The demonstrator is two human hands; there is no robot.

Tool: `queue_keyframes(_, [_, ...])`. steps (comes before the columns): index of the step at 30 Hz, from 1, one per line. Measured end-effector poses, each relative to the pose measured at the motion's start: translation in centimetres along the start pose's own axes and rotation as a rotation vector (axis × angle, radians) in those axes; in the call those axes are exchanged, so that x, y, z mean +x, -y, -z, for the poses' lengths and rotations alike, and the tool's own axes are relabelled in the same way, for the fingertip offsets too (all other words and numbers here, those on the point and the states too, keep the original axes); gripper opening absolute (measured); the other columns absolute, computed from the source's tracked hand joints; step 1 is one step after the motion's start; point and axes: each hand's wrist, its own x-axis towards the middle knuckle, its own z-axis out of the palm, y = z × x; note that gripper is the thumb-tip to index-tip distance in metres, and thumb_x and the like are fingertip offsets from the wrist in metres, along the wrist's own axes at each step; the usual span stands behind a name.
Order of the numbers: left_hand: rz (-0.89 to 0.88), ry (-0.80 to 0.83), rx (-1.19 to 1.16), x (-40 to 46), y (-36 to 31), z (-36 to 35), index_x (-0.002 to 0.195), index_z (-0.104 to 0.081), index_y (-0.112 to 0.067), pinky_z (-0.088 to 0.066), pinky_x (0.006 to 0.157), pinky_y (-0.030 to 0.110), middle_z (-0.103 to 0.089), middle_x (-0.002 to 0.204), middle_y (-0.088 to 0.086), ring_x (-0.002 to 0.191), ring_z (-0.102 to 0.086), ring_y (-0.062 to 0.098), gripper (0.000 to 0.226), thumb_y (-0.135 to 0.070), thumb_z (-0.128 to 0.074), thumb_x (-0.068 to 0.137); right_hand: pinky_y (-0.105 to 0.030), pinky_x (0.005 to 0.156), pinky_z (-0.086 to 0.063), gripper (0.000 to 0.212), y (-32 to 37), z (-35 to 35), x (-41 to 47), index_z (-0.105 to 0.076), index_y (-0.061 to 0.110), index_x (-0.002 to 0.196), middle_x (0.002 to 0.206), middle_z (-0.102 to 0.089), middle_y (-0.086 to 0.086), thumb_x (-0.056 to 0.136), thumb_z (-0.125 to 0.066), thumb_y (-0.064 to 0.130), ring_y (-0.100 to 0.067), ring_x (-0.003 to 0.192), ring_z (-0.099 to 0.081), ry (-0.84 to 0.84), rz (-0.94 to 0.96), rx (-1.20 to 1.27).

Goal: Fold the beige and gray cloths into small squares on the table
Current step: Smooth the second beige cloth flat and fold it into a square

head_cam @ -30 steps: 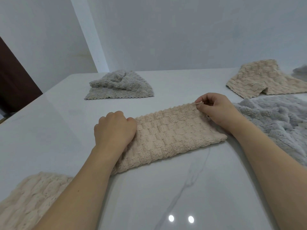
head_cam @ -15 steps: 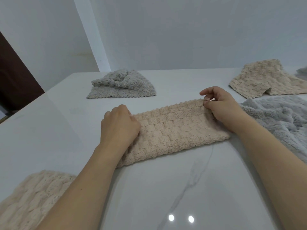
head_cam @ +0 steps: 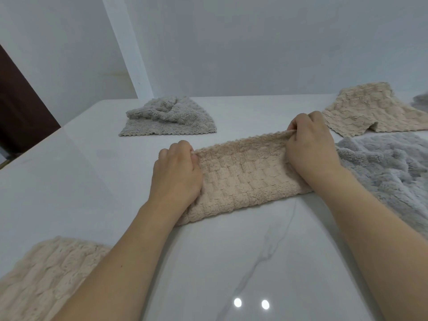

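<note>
A beige cloth (head_cam: 245,174), folded into a long strip, lies across the middle of the white marble table (head_cam: 69,172). My left hand (head_cam: 177,174) rests on its left end, fingers curled around the far left corner. My right hand (head_cam: 311,144) pinches the far right corner, and that edge is lifted slightly off the table. A large gray cloth (head_cam: 389,172) lies rumpled just right of the strip, partly under my right forearm.
A crumpled gray cloth (head_cam: 169,119) sits at the back left. Another beige cloth (head_cam: 370,110) lies at the back right, with a gray scrap (head_cam: 420,101) behind it. A third beige cloth (head_cam: 44,274) is at the near left corner. A wall rises behind the table.
Both hands have slid to the strip's far corners and closed on them. The right hand went from loosely touching the edge to pinching it, and the far edge has risen slightly.
</note>
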Motion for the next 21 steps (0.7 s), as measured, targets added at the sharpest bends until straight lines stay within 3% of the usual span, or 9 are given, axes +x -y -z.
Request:
queue_keyframes(4, [-0.018,0.012,0.129,0.0,0.4,-0.6,0.099,-0.047,-0.013,-0.036,0.075,0.04,-0.057,0.093,0.009,0.085,-0.041,0.028,0.013,-0.022,-0.038,0.1,-0.04,0.083,-0.037,0.027,0.2,-0.4,-0.3,-0.06,0.0,0.105,0.11,-0.05,-0.021,0.081,-0.046,-0.002,-0.039,0.098,-0.048,-0.016,0.023,-0.083])
queue_keyframes(7, [-0.025,0.019,0.281,0.1,0.5,-1.2,0.101,-0.052,-0.012,-0.036,0.076,0.04,-0.06,0.098,0.011,0.09,-0.048,0.033,0.019,-0.024,-0.038,0.099,-0.042,0.087,-0.037,0.036,1.7,0.0,-0.6,-0.06,0.003,0.116,0.12,-0.051,-0.017,0.083,-0.049,0.004,-0.038,0.104,-0.048,0.002,0.054,-0.135])
queue_keyframes(12, [-0.062,-0.085,0.377,0.2,0.7,-1.3,0.096,-0.059,-0.007,-0.03,0.069,0.038,-0.06,0.093,0.014,0.086,-0.052,0.035,0.013,-0.015,-0.05,0.091,-0.042,0.092,-0.044,0.031,5.0,-0.8,-2.1,-0.063,0.005,0.113,0.115,-0.063,-0.011,0.095,-0.039,0.016,-0.032,0.105,-0.057,0.246,0.284,-0.061])
queue_keyframes(14, [-0.107,-0.131,0.337,0.3,0.3,-0.9,0.099,-0.061,-0.005,-0.037,0.072,0.041,-0.06,0.095,0.015,0.087,-0.053,0.036,0.016,-0.007,-0.056,0.084,-0.04,0.098,-0.04,0.035,4.8,-1.4,-2.8,-0.061,0.008,0.113,0.12,-0.061,-0.008,0.1,-0.034,0.024,-0.028,0.115,-0.054,0.374,0.292,-0.112])
queue_keyframes(16, [-0.197,-0.15,0.208,-0.1,-0.6,-0.5,0.105,-0.061,-0.004,-0.041,0.083,0.043,-0.06,0.104,0.015,0.095,-0.054,0.036,0.023,-0.005,-0.053,0.083,-0.038,0.112,-0.027,0.04,4.4,-1.2,-3.1,-0.056,0.012,0.125,0.137,-0.052,-0.007,0.103,-0.028,0.031,-0.023,0.132,-0.041,0.491,0.259,-0.148])
queue_keyframes(21, [-0.227,0.04,-0.087,-1.5,-3.2,-0.6,0.125,-0.056,-0.007,-0.029,0.101,0.026,-0.054,0.13,0.008,0.12,-0.048,0.023,0.03,-0.012,-0.042,0.099,-0.037,0.117,-0.009,0.044,4.0,0.4,-2.7,-0.042,0.013,0.14,0.153,-0.033,-0.001,0.105,-0.023,0.03,-0.017,0.142,-0.023,0.533,0.239,-0.162])
